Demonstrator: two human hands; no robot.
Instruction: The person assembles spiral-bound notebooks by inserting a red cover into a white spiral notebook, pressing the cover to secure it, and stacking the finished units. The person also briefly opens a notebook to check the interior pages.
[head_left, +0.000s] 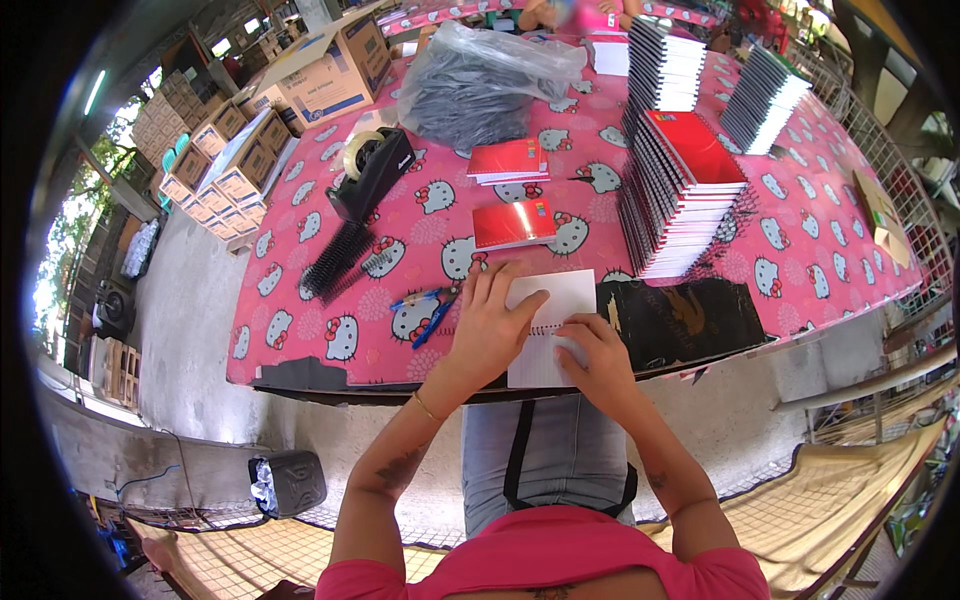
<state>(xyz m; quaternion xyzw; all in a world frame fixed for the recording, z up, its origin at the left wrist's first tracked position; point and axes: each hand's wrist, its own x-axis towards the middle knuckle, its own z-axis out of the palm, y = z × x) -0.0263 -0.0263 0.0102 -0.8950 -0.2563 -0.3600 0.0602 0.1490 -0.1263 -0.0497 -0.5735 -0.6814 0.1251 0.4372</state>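
Note:
A small spiral notebook (568, 285) lies open at the table's near edge, white pages up, its wire binding running crosswise between the two halves. Along its left side rests my left hand (490, 325), fingers stretched forward and thumb reaching over the upper page. My right hand (600, 368) is closed at the right end of the binding, bent fingers and thumb on the notebook. Left of my left hand are blue-handled pliers (432, 318). Beyond the notebook lie a red notebook (514, 224) and a small pile of red notebooks (508, 161).
Tall stacks of spiral notebooks (680, 190) stand at the right. A black tape dispenser (372, 175), black binding coils (338, 258) and a grey plastic bag (480, 85) occupy the left and back. A dark board (685, 322) lies by my right hand. Cartons (335, 75) stand far left.

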